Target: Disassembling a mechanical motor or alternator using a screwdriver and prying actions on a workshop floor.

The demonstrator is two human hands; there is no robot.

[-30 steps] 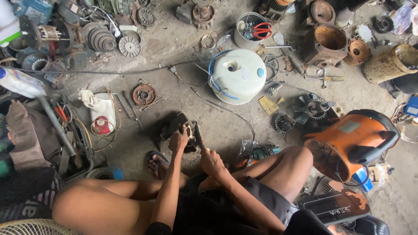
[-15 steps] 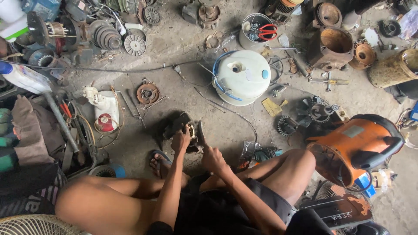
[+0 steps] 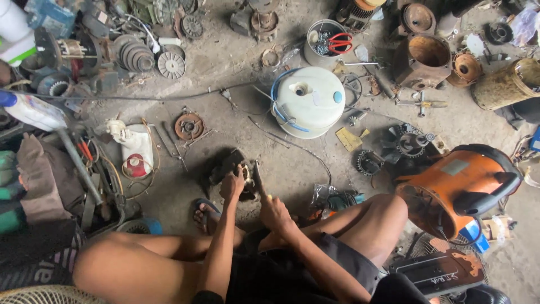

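I sit on a concrete floor with both legs bent. My left hand [image 3: 232, 184] grips a dark metal motor part [image 3: 228, 169] that rests on the floor in front of my sandalled foot [image 3: 206, 213]. My right hand [image 3: 274, 213] is closed around the handle of a screwdriver [image 3: 259, 179], whose shaft points up and away into the motor part beside my left hand. The tip of the tool is hidden against the dark metal.
A white round plastic tank [image 3: 307, 101] stands beyond the hands. An orange fan housing [image 3: 458, 183] lies at the right. A rusty rotor disc [image 3: 189, 126], a white bottle-shaped part [image 3: 136, 151], a bucket with red-handled pliers [image 3: 329, 42] and many scattered motor parts surround me.
The view has shifted slightly. Both hands stay on the motor part and the screwdriver, with only small movement.
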